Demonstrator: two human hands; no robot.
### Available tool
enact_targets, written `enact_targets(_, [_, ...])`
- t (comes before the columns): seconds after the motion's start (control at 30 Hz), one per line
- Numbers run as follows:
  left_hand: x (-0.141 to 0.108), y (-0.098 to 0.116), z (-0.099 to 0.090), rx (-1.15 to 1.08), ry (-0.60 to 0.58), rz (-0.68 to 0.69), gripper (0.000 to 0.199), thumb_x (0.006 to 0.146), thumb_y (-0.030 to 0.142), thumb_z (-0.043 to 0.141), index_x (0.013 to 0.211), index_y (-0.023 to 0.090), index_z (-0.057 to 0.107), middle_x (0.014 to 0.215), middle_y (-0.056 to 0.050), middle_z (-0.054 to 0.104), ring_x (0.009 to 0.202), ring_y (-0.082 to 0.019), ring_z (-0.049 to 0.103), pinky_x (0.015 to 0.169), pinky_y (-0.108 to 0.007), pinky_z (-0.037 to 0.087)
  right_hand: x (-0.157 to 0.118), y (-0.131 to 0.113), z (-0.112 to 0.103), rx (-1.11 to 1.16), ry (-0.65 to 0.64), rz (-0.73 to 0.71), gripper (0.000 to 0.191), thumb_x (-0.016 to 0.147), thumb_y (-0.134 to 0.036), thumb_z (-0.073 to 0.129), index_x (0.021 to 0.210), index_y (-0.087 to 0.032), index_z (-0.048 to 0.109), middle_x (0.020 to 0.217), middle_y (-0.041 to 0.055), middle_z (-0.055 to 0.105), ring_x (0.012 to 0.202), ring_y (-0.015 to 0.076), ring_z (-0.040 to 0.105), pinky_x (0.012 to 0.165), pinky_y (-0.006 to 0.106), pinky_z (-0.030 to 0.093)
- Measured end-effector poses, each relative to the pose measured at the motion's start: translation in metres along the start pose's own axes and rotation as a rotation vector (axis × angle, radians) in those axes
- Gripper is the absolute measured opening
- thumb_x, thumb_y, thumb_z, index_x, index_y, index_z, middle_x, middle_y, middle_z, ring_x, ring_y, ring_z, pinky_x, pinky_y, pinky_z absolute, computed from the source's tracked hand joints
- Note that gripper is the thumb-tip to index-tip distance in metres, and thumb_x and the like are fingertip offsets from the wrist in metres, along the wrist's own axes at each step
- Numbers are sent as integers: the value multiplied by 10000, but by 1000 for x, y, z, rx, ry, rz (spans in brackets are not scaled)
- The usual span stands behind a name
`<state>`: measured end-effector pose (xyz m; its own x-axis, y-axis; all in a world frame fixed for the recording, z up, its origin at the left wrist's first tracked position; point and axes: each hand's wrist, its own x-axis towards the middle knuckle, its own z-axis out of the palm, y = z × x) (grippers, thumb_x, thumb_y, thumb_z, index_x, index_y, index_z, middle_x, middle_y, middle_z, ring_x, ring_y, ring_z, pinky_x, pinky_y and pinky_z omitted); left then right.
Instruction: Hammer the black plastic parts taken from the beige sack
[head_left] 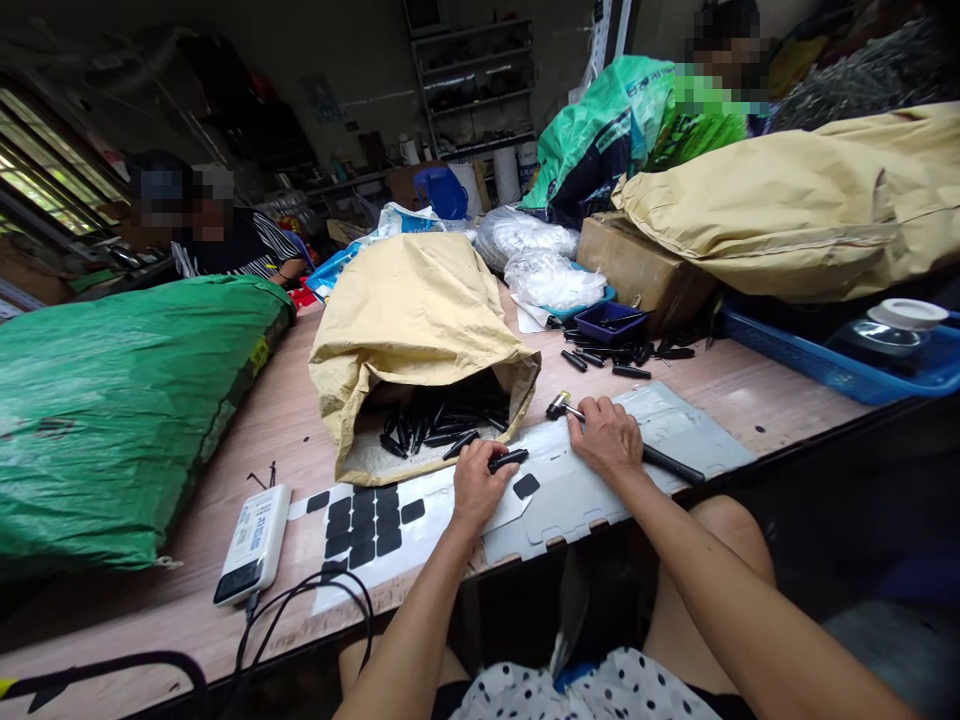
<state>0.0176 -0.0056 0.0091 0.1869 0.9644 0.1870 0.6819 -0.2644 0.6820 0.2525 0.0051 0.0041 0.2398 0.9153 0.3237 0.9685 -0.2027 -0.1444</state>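
Dotted cloth sits nearest, black tube pinched between left fingers.

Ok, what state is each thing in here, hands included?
Left hand, holding a black piece.
Right hand, curled over the hammer's handle.
Hammer, lying down.
Cream sack, mouth open, black pieces inside.
Green sack, bulging.
Power bank, cable plugged in.
Jar, white lid on.
Blue tray, holding the jar.
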Motion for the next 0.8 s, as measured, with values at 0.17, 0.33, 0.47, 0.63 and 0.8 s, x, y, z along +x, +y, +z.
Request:
enact_targets(0.17, [0,-1,2,7,4,4,181,797,193,777,951,238,693,991,-28,673,997,-244,564,911,-374,445,2,6,0,48,-28,-4,250,980,-380,526,1057,-195,677,1023,96,638,912,218,524,741,323,286])
enact_targets(0.33, [-1,-2,1,-13,-8,10,169,793,207,790,940,237,712,966,-26,674,982,-239,568,898,-365,448,-8,5,-19,143,-4,-58,289,1013,-363,481,1162,-237,693,1034,78,642,903,203,560,708,302,336])
enact_targets(0.47, [-1,-3,3,-20,1,21,165,795,208,794,942,232,725,947,-28,673,976,-238,570,895,-363,447,-34,-8,-34,458,14,-87,332,1034,-392,440,1206,-246,683,1059,62,688,921,186,630,762,281,435])
enact_targets(0.63, [0,-5,4,-30,15,39,160,792,201,795,933,236,727,942,-22,680,957,-231,573,887,-358,450,-57,-27,-38,625,-31,-178,345,1036,-381,434,1203,-224,692,1057,72,720,956,193,667,868,291,498])
enact_targets(0.8, [0,-6,5,-37,27,47,159,794,192,793,933,237,729,938,-21,681,947,-226,570,877,-356,449,-66,-40,-41,551,-48,-226,382,1050,-397,389,1240,-253,687,1042,74,707,913,189,675,796,277,502])
